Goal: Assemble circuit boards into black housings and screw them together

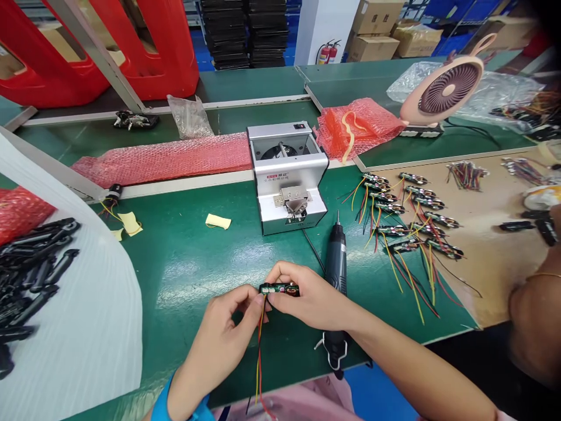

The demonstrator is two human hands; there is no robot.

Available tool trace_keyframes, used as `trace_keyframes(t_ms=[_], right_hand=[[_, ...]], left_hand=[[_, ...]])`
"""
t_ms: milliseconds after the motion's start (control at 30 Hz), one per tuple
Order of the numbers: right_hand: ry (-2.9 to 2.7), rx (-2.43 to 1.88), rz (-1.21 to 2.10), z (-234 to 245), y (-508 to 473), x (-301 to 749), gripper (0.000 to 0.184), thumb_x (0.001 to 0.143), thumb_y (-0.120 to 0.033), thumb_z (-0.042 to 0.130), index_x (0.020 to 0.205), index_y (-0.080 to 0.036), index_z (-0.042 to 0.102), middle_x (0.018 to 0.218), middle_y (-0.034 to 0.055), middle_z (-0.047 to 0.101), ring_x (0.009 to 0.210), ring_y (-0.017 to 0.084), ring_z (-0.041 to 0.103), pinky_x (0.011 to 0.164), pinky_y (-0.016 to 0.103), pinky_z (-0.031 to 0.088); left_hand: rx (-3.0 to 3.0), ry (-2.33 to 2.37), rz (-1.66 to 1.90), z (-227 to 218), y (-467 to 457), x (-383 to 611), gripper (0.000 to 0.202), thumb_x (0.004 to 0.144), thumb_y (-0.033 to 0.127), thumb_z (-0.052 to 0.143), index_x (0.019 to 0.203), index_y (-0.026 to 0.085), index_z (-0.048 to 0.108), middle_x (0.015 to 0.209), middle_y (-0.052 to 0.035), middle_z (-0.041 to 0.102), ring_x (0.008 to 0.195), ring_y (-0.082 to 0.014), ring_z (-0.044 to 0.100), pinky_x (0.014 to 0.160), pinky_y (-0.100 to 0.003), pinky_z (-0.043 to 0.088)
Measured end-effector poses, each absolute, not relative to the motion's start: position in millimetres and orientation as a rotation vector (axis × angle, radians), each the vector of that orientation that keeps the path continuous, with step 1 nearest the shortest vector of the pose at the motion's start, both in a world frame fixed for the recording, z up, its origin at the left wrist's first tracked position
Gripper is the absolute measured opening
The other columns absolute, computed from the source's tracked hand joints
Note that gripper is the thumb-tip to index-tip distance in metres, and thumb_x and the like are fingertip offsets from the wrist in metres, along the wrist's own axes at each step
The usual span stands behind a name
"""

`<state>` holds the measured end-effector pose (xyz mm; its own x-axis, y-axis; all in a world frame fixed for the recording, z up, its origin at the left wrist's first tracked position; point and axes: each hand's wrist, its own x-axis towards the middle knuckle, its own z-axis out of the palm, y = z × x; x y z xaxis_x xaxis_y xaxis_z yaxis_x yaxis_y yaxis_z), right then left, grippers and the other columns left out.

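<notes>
Both hands meet over the near part of the green bench, around a small circuit board (279,289) with a copper coil at its right end. My right hand (302,292) grips the board from the right, thumb in front and fingers behind. My left hand (236,318) pinches at the board's left end, where red, yellow and black wires (259,356) hang down over the bench edge. Whether its fingertips hold the wires or the board, I cannot tell. A black electric screwdriver (336,263) lies just beyond my right wrist, its bit pointing away.
A silver screw feeder (287,175) stands ahead. Several wired boards (394,230) lie to the right, near another person's arm (537,310). Black plastic housings (35,280) rest on white foam (105,327) at left. Pink bubble wrap (175,161) and a fan (447,90) are behind.
</notes>
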<state>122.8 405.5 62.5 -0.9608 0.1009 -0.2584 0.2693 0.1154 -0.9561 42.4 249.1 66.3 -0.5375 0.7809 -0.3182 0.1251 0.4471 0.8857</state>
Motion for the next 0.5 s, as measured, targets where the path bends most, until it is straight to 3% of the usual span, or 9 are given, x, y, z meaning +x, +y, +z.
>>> trace_keyframes(t_ms=[133, 233, 300, 433, 500], right_hand=[[2.296, 0.355, -1.938, 63, 405, 123, 0.002, 0.077, -0.017, 0.052, 0.078, -0.018, 0.051, 0.072, -0.0027, 0.056, 0.067, 0.01, 0.05, 0.061, 0.022, 0.037], [2.306, 0.362, -1.85, 61, 406, 122, 0.007, 0.078, -0.019, 0.05, 0.085, -0.019, 0.05, 0.072, -0.0033, 0.056, 0.06, 0.009, 0.046, 0.057, 0.021, 0.035], [2.259, 0.339, -1.806, 58, 408, 121, 0.017, 0.076, -0.018, 0.051, 0.093, -0.021, 0.047, 0.072, -0.0046, 0.057, 0.055, 0.008, 0.044, 0.053, 0.02, 0.034], [2.335, 0.265, -1.613, 54, 411, 119, 0.029, 0.073, -0.019, 0.054, 0.099, -0.022, 0.042, 0.071, -0.0059, 0.059, 0.055, 0.01, 0.049, 0.054, 0.022, 0.038], [2.511, 0.262, -1.42, 55, 414, 122, 0.032, 0.075, -0.02, 0.056, 0.105, -0.022, 0.044, 0.079, -0.0021, 0.062, 0.064, 0.013, 0.055, 0.061, 0.026, 0.043]], left_hand=[[0.797, 2.008, 1.073, 67, 248, 41, 0.032, 0.09, 0.039, 0.044, 0.067, 0.019, 0.051, 0.061, 0.0011, 0.053, 0.06, -0.0143, 0.05, 0.056, -0.023, 0.036], [0.805, 2.041, 1.136, 66, 247, 37, 0.017, 0.088, 0.037, 0.05, 0.091, 0.021, 0.055, 0.077, 0.0001, 0.059, 0.07, -0.0151, 0.055, 0.064, -0.023, 0.043], [0.849, 2.013, 1.184, 63, 246, 32, 0.024, 0.087, 0.033, 0.054, 0.108, 0.024, 0.052, 0.092, -0.0013, 0.061, 0.082, -0.0159, 0.057, 0.074, -0.025, 0.046], [1.016, 2.028, 1.068, 49, 244, 20, 0.017, 0.087, 0.03, 0.053, 0.102, 0.025, 0.06, 0.093, -0.0003, 0.062, 0.08, -0.0155, 0.058, 0.074, -0.027, 0.046], [1.046, 2.089, 1.01, 39, 243, 15, 0.015, 0.087, 0.03, 0.052, 0.098, 0.025, 0.062, 0.087, 0.0005, 0.063, 0.075, -0.0156, 0.057, 0.07, -0.028, 0.046]])
